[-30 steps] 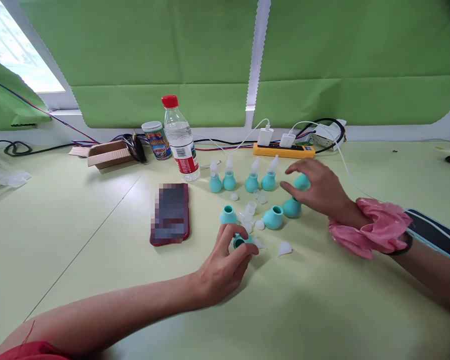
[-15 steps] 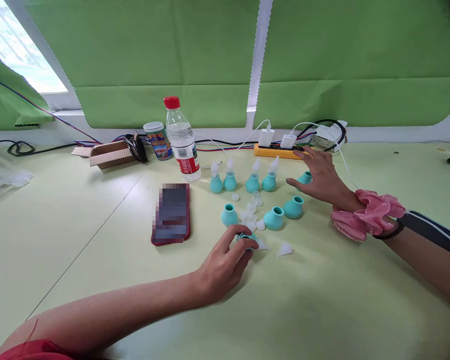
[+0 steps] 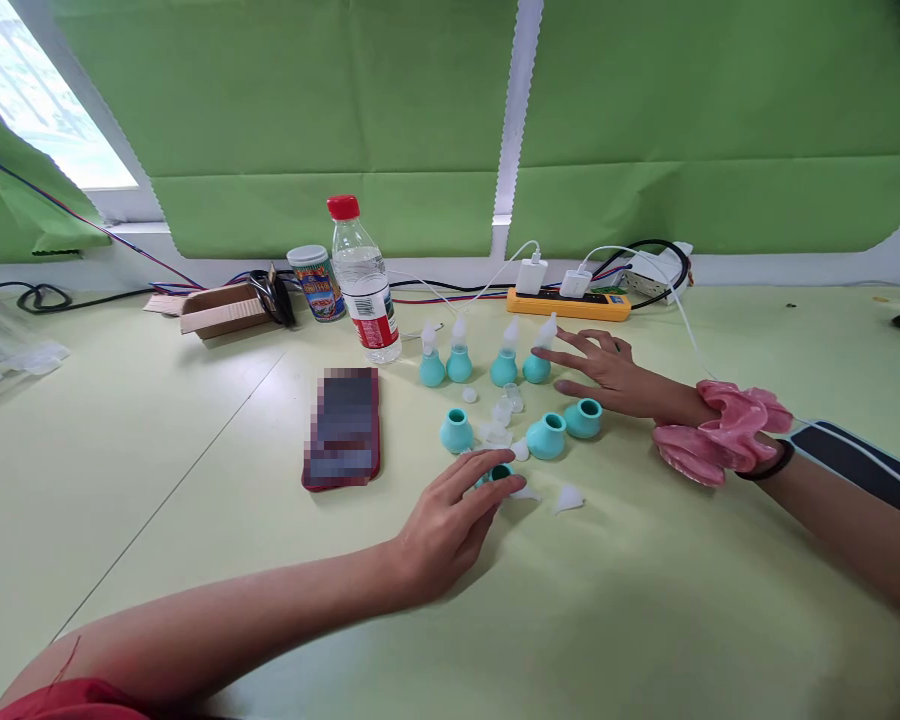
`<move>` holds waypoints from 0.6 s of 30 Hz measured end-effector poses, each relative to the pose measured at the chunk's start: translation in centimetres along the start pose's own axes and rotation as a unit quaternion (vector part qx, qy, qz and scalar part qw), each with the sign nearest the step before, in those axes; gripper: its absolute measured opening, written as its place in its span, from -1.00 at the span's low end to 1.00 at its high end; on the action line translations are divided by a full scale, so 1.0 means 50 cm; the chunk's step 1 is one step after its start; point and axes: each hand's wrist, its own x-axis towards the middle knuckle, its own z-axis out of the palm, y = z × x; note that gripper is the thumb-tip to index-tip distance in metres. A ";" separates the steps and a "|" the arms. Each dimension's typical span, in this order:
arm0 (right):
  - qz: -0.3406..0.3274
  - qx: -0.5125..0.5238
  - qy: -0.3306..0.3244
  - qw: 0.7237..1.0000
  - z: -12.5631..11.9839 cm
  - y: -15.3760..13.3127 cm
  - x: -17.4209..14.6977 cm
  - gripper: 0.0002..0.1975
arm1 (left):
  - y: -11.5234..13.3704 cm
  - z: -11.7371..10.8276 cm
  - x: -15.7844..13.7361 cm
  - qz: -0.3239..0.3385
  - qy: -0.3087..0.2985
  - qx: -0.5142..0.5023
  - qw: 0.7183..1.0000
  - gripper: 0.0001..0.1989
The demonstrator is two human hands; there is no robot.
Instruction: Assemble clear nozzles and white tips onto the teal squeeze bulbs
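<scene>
My left hand [image 3: 454, 525] has its fingers closed round a teal squeeze bulb [image 3: 501, 471] whose open neck faces up. Spread-fingered, my right hand [image 3: 604, 372] reaches beside the rightmost bulb with a clear nozzle [image 3: 538, 366]; whether the fingertips touch it I cannot tell. Under that hand another bulb is mostly hidden. Several nozzle-fitted bulbs [image 3: 504, 368] stand upright in a back row. In front are open bulbs: one at left [image 3: 457, 431], one at centre [image 3: 546, 437] and one at right [image 3: 584, 418]. Between them lie small translucent pieces [image 3: 497, 433]; a white pointed nozzle [image 3: 569, 498] lies nearest me.
A phone [image 3: 343, 428] lies left of the bulbs. Behind it stand a water bottle [image 3: 368, 300] and a printed canister [image 3: 316, 284]. A cardboard box [image 3: 227, 311] is farther left. An orange power strip [image 3: 570, 305] with chargers and cables runs along the back.
My right hand has moved left, from over the power strip towards the rightmost nozzle-fitted bulb. My left fingers have shifted slightly, showing more of the held bulb's neck.
</scene>
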 end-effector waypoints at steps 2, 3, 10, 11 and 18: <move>-0.001 0.000 -0.022 1.000 -0.002 -0.003 0.002 -0.45 | 0.002 -0.001 0.003 -0.016 -0.003 0.000 1.000 -0.71; 0.000 0.001 -0.030 1.000 -0.003 -0.005 0.002 -0.44 | 0.003 -0.002 0.003 -0.025 -0.005 0.001 1.000 -0.71; 0.012 0.021 -0.018 1.000 -0.002 -0.012 0.002 -0.40 | 0.002 -0.002 0.002 -0.048 0.038 0.001 0.998 -0.69; 0.017 0.023 -0.007 1.000 -0.002 -0.011 0.001 -0.40 | 0.002 -0.002 0.001 -0.052 0.044 -0.001 0.998 -0.70; 0.050 0.001 0.088 0.995 -0.013 -0.020 -0.002 -0.34 | 0.005 -0.005 0.004 -0.067 0.039 -0.017 0.997 -0.68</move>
